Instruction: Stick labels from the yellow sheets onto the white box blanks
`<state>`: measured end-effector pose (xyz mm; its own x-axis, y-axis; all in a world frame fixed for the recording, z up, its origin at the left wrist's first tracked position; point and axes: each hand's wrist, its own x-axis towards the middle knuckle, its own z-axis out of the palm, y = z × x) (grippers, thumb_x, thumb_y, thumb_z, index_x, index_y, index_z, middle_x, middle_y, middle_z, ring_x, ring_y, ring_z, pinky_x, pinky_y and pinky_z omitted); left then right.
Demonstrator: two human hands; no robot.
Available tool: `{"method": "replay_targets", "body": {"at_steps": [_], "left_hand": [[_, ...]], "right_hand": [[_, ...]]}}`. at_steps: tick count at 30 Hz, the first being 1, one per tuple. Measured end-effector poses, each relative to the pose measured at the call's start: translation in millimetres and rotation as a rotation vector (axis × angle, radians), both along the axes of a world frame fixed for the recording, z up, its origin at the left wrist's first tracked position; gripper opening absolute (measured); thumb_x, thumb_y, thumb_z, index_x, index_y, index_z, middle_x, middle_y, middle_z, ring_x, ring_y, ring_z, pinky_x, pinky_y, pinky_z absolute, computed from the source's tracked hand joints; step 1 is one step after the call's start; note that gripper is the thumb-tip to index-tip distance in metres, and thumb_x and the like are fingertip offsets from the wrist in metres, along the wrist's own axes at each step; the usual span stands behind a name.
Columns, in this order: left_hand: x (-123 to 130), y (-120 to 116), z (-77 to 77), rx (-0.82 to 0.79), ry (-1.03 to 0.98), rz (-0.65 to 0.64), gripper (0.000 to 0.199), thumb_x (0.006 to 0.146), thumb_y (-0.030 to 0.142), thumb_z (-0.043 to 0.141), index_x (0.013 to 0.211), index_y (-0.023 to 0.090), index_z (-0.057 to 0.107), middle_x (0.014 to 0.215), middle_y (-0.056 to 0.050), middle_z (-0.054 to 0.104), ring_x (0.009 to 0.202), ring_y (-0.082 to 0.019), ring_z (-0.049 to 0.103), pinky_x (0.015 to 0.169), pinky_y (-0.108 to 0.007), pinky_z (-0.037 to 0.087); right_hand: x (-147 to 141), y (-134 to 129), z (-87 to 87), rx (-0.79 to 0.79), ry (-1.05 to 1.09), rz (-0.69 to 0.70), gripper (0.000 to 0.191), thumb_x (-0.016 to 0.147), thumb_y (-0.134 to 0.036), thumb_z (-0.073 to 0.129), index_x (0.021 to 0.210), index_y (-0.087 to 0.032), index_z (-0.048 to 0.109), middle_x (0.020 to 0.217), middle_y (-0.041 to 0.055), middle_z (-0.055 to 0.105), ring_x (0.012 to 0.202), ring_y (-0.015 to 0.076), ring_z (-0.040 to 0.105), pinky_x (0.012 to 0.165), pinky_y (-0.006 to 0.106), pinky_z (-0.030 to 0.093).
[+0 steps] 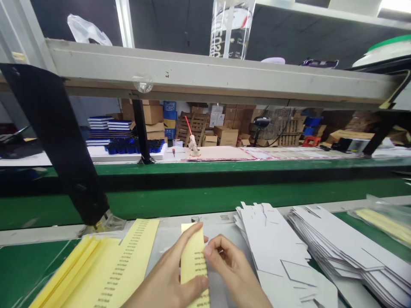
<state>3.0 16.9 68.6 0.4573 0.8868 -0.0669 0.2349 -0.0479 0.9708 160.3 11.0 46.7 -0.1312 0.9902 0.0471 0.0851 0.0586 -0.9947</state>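
Observation:
My left hand (175, 271) grips a narrow strip of yellow printed paper (193, 252), its thumb across the front and its fingers behind. Rows of small black text run down the strip. My right hand (229, 265) is at the strip's right edge, thumb and forefinger pinched together there; whether they have hold of the edge is hard to make out. To the left lie larger yellow printed sheets (109, 265), partly folded over at their left side. Right of my hands is a stack of flat white die-cut card blanks (272, 244).
A second stack of white card blanks (349, 244) and a clear bag with yellow paper (385, 222) lie at the right. A green conveyor belt (192, 196) runs behind the worktop. Above it spans a white shelf beam (205, 72), with a black post (61, 141) at the left.

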Motion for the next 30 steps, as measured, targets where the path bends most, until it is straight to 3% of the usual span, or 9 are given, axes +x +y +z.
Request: {"method": "replay_targets", "body": {"at_steps": [7,10,13,15,20,30], "left_hand": [[-1.8,3.3,-11.3,0.090,0.291,0.157,0.072,0.067,0.013,0.053,0.133,0.025,0.028,0.127,-0.006,0.048,0.119,-0.025,0.041,0.100,-0.040,0.032],[-5.9,10.1,-21.2,-0.006,0.376,0.154,0.077,0.066,0.013,0.052,0.136,0.016,0.020,0.133,-0.011,0.041,0.122,-0.025,0.038,0.101,-0.037,0.030],[-9.1,16.0,-29.3,-0.069,0.392,0.120,0.079,0.064,0.013,0.052,0.136,0.011,0.018,0.137,-0.014,0.035,0.124,-0.026,0.034,0.102,-0.038,0.029],[-9.9,18.2,-33.8,-0.064,0.403,0.116,0.080,0.064,0.013,0.052,0.136,0.009,0.018,0.138,-0.014,0.032,0.126,-0.027,0.031,0.103,-0.039,0.027],[-10.4,19.5,-43.6,-0.028,0.406,0.079,0.081,0.065,0.014,0.052,0.137,0.012,0.016,0.138,-0.013,0.032,0.127,-0.026,0.030,0.103,-0.038,0.028],[-8.3,18.8,-37.7,-0.054,0.410,0.085,0.080,0.066,0.010,0.050,0.137,0.014,0.016,0.137,-0.013,0.034,0.124,-0.026,0.034,0.102,-0.039,0.029]], "right_hand": [[1.5,1.9,4.4,0.077,-0.025,-0.036,0.027,0.080,-0.046,0.047,0.070,-0.020,0.048,0.070,-0.0019,0.043,0.068,0.0142,0.042,0.066,0.027,0.035],[6.2,14.1,-10.7,-0.030,-0.111,-0.100,0.030,0.079,-0.049,0.044,0.071,-0.020,0.047,0.074,0.0001,0.044,0.073,0.0170,0.044,0.069,0.029,0.036],[8.2,25.9,-32.7,-0.041,-0.273,-0.183,0.030,0.078,-0.048,0.041,0.068,-0.020,0.048,0.090,0.0049,0.042,0.095,0.0234,0.042,0.084,0.036,0.033],[7.9,28.8,-42.6,-0.045,-0.340,-0.157,0.028,0.078,-0.046,0.041,0.069,-0.020,0.049,0.102,0.0069,0.040,0.107,0.0253,0.036,0.092,0.038,0.029],[6.4,25.0,-48.2,-0.075,-0.419,-0.105,0.028,0.081,-0.043,0.036,0.070,-0.021,0.049,0.110,0.0072,0.038,0.113,0.0242,0.031,0.096,0.038,0.028],[3.1,24.0,-53.0,-0.026,-0.527,-0.124,0.026,0.083,-0.037,0.035,0.070,-0.021,0.050,0.108,0.0076,0.040,0.112,0.0245,0.033,0.096,0.041,0.027]]}}
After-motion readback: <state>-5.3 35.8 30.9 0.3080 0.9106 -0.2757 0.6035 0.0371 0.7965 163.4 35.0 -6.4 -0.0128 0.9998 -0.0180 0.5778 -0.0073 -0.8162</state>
